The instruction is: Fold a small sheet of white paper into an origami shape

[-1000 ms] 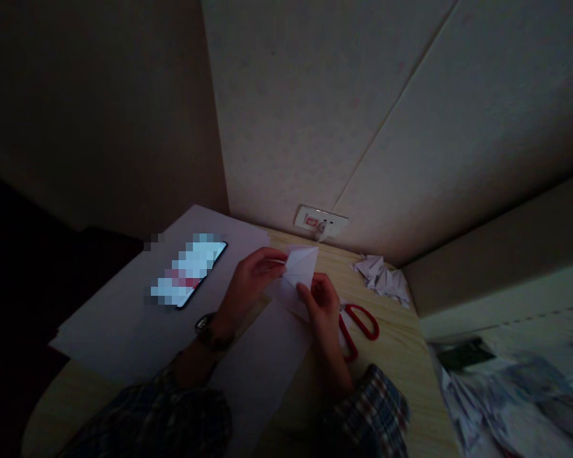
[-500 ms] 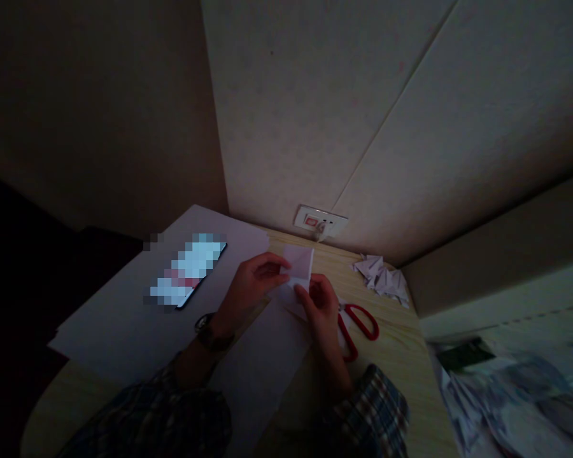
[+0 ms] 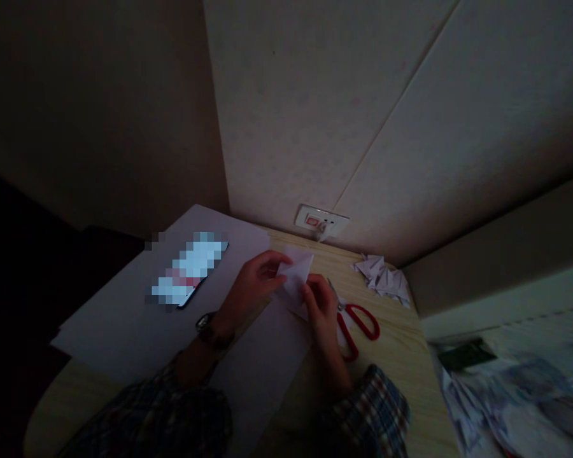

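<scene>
A small piece of folded white paper is held up between my two hands above the table. My left hand pinches its left side between thumb and fingers. At the lower right edge, my right hand grips the paper, thumb in front. A pointed flap shows on its near face, with the tip toward the upper right. Just right of my right hand lie scissors with red handles; a scrap of white paper is partly under them.
A lit phone rests on large white sheets at the left. Folded paper pieces lie at the table's back right corner. Behind stands the wall with a socket and plug. Plastic bags are beyond the right edge.
A flap of the paper has swung across, so its front now shows a pointed shape instead of a square top. My right thumb has shifted slightly to the right. The other things stay put.
</scene>
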Demonstrator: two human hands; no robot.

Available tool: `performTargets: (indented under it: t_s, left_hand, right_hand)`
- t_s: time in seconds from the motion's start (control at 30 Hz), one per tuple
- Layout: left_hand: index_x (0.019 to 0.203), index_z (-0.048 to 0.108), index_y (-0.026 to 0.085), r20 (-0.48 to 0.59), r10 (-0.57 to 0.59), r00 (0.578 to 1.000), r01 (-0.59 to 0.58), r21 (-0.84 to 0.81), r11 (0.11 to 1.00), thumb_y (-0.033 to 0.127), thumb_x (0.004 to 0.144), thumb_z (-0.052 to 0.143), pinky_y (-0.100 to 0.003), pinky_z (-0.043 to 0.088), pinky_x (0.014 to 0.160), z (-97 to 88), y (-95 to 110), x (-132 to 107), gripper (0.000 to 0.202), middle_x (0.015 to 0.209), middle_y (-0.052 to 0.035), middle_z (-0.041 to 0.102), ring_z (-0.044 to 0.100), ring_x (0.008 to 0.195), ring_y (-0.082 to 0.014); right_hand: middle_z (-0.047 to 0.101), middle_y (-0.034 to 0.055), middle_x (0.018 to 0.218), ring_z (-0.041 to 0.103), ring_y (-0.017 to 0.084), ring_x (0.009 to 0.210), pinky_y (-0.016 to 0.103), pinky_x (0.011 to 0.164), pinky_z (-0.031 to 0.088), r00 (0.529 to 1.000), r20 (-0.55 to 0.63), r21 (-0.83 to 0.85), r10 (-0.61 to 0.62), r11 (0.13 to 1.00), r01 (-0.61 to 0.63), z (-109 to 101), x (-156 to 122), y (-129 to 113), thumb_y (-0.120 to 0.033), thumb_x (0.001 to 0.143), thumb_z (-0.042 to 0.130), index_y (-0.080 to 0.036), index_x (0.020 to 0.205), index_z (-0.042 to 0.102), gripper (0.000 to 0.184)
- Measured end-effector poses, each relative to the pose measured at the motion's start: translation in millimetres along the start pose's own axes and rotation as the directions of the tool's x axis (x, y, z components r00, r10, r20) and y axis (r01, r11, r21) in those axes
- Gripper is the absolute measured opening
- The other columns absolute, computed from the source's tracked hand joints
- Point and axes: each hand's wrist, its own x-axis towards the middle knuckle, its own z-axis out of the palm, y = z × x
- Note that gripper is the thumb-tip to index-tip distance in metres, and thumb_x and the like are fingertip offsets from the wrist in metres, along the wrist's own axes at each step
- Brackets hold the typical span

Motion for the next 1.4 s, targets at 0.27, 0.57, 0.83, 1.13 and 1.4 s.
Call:
performTargets:
  t_s: [0.27, 0.57, 0.83, 1.13, 1.4]
  left_hand:
    - [0.091, 0.068, 0.016, 0.018, 0.024, 1.0, -0.023, -0.018, 1.0, 0.015, 0.065, 0.071, -0.033, 0.052, 0.09, 3.8, -1.9, -2.7, 0.026, 0.098, -0.0049, 0.07, 0.067, 0.094, -0.0201]
    - [0.099, 0.073, 0.017, 0.002, 0.033, 0.999, -0.033, 0.138, 0.99, 0.02, 0.071, 0.071, -0.033, 0.053, 0.085, 3.9, 0.1, -3.8, 0.028, 0.104, -0.0075, 0.074, 0.067, 0.09, -0.0203]
    - [0.088, 0.075, 0.017, 0.018, 0.13, 0.991, -0.131, 0.2, 0.971, 0.02, 0.075, 0.07, -0.029, 0.053, 0.08, 3.0, -2.3, -4.4, 0.014, 0.089, -0.0042, 0.073, 0.067, 0.084, -0.0179]
    - [0.078, 0.078, 0.022, 0.006, 0.306, 0.952, -0.289, 0.346, 0.893, 0.017, 0.078, 0.07, -0.027, 0.049, 0.079, 2.0, -2.4, -4.9, 0.01, 0.083, -0.0025, 0.068, 0.063, 0.081, -0.0163]
    - [0.078, 0.077, 0.02, -0.012, 0.295, 0.956, -0.277, 0.302, 0.912, 0.014, 0.079, 0.065, -0.026, 0.051, 0.071, 2.5, -0.5, -4.9, 0.013, 0.081, -0.0023, 0.066, 0.062, 0.076, -0.0153]
  right_hand:
    - [0.052, -0.0048, 0.062, 0.048, 0.013, 0.059, 0.025, 0.056, 0.038, 0.999, -0.031, -0.036, 0.039, 0.999, -0.04, -1.0, 1.0, -1.4, -0.038, 0.082, 0.062, -0.022, 0.07, 0.058, 0.021]
    - [0.055, -0.0037, 0.066, 0.052, 0.015, 0.065, 0.028, 0.063, 0.041, 0.995, -0.103, -0.061, 0.004, 0.998, -0.01, -1.3, -1.2, -2.9, -0.035, 0.083, 0.062, -0.022, 0.073, 0.06, 0.016]
    - [0.059, -0.0022, 0.077, 0.054, 0.015, 0.072, 0.028, 0.068, 0.044, 0.981, -0.165, -0.144, -0.097, 0.987, 0.073, -2.5, -1.1, 0.9, -0.031, 0.084, 0.063, -0.021, 0.079, 0.06, 0.011]
    - [0.055, 0.0031, 0.109, 0.057, 0.016, 0.091, 0.028, 0.074, 0.049, 0.958, -0.247, -0.098, -0.148, 0.987, 0.127, -0.5, -0.3, 5.2, -0.027, 0.081, 0.066, -0.026, 0.11, 0.052, 0.033]
    - [0.059, 0.001, 0.086, 0.057, 0.016, 0.077, 0.03, 0.069, 0.048, 0.978, -0.066, -0.176, -0.2, 0.967, 0.186, -2.7, -1.2, 0.0, -0.028, 0.089, 0.06, -0.022, 0.086, 0.061, 0.006]
